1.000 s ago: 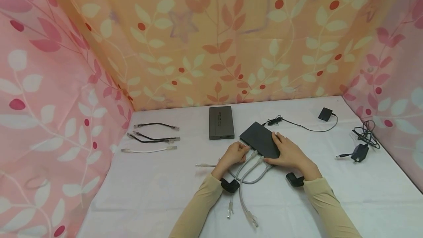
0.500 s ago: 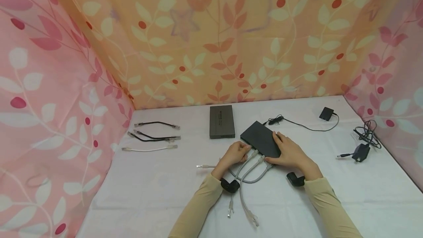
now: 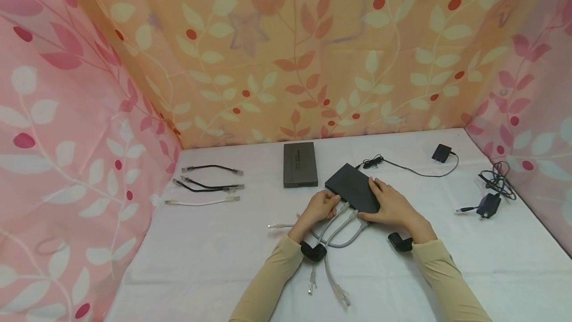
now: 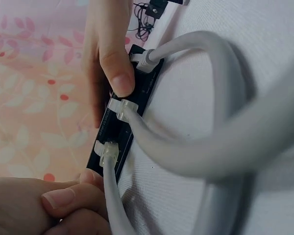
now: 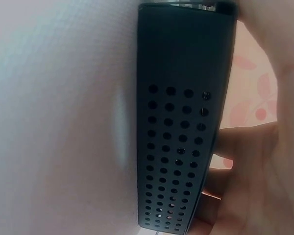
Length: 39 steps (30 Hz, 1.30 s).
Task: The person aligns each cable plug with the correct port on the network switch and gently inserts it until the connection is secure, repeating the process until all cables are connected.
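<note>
A black network switch point(image 3: 353, 189) lies tilted to the camera, its row of ports facing the person. Three grey network cables are plugged into its front; the left wrist view shows the clear plugs point(image 4: 109, 154) and a grey-booted one point(image 4: 146, 61). My right hand point(image 3: 389, 204) grips the switch's right end, thumb on the port side and fingers over the top. My left hand point(image 3: 319, 206) has curled fingers at the left front corner, thumb and index fingertip pinching that corner beside the nearest plug. The perforated side point(image 5: 174, 147) faces the right wrist camera.
A second grey switch point(image 3: 300, 165) lies behind. Short black cables point(image 3: 207, 189) and a white one point(image 3: 203, 202) lie left. To the right are a wired power adapter point(image 3: 441, 153) and another with coiled cord point(image 3: 488, 206). Loose cable ends point(image 3: 341, 296) lie in front.
Almost nothing moves. My left hand and wrist shift very slightly right, and a loose cable end by the left wrist slides a little to the right.
</note>
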{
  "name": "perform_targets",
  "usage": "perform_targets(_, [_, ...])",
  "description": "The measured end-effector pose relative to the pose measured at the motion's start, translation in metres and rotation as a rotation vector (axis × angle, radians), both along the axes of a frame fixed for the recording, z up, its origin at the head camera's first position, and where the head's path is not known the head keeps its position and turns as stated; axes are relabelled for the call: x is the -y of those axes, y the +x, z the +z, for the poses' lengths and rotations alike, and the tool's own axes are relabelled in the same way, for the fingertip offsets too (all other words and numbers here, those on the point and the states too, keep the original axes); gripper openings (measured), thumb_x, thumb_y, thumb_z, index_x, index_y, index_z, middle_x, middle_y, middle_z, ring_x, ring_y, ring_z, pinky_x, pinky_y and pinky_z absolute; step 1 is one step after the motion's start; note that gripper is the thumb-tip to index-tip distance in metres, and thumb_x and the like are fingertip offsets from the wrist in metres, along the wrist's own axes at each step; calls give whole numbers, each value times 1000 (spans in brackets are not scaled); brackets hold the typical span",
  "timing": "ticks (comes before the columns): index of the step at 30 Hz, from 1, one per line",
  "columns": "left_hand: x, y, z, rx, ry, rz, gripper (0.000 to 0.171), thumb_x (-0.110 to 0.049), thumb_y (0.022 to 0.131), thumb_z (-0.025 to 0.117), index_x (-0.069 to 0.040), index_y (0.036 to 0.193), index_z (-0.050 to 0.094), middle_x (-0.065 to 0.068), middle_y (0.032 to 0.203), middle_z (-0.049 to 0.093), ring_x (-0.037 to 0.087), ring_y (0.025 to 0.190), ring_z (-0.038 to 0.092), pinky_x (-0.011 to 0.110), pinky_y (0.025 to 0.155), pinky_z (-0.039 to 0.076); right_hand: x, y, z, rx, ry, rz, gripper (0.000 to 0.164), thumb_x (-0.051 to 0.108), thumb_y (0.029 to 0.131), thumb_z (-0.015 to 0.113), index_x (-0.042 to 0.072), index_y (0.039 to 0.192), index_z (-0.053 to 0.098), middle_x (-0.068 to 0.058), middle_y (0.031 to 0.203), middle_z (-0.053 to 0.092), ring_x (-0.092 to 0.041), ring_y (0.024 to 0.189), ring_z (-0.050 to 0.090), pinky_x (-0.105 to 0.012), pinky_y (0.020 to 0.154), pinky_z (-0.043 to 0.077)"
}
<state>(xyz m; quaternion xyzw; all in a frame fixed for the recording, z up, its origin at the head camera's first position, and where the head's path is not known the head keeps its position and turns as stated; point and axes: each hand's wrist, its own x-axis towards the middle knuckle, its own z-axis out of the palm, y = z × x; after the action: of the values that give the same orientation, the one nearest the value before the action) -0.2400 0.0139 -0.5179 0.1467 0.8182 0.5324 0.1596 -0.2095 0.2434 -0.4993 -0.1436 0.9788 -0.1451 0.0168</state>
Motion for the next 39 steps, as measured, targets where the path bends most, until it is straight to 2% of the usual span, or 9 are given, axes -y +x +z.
perform_targets(4, [0, -3, 0, 52, 32, -3, 25, -24, 95, 53, 0, 93, 57, -4, 51, 52, 3, 38, 43, 16, 42, 36, -1, 0, 0, -4, -1, 1, 111, 68, 70, 64, -4, 144, 23, -30, 143, 28, -52, 122, 38, -61, 93, 36])
perform_targets(10, [-1, -12, -3, 268, 198, -17, 21, -19, 94, 55, 2, 93, 54, 1, 55, 57, 5, 41, 53, 17, 41, 44, -1, 0, 0, 2, -23, -7, 112, 68, 69, 64, -4, 144, 23, -28, 144, 28, -49, 124, 36, -60, 94, 36])
perform_targets(15, [-2, -15, -2, 339, 249, 9, 18, -17, 94, 55, 1, 92, 53, 3, 56, 59, 7, 42, 56, 18, 43, 46, -1, -3, -3, -12, -53, -8, 112, 67, 69, 65, -4, 144, 24, -28, 143, 30, -47, 125, 37, -59, 94, 36])
perform_targets(21, [-3, -14, 1, 335, 230, 23, 18, -17, 94, 56, 1, 92, 53, 3, 54, 58, 6, 39, 52, 17, 39, 44, -5, -7, -9, -8, -84, -11, 111, 64, 68, 68, -1, 145, 23, -26, 143, 30, -45, 126, 35, -59, 96, 35])
perform_targets(28, [-9, -12, -1, 266, 202, 47, 22, -18, 94, 56, 3, 92, 57, -1, 54, 54, 3, 40, 48, 15, 40, 40, -9, -8, -10, 3, -132, -21, 110, 61, 67, 70, 0, 146, 22, -26, 143, 29, -46, 126, 34, -61, 96, 33])
perform_targets(39, [-12, -12, -1, 264, 205, 54, 24, -19, 95, 54, 4, 93, 57, -3, 55, 53, 2, 41, 45, 13, 41, 38, -9, -9, -11, -7, -147, -17, 109, 59, 68, 71, 0, 145, 22, -27, 143, 29, -46, 126, 34, -61, 96, 33])
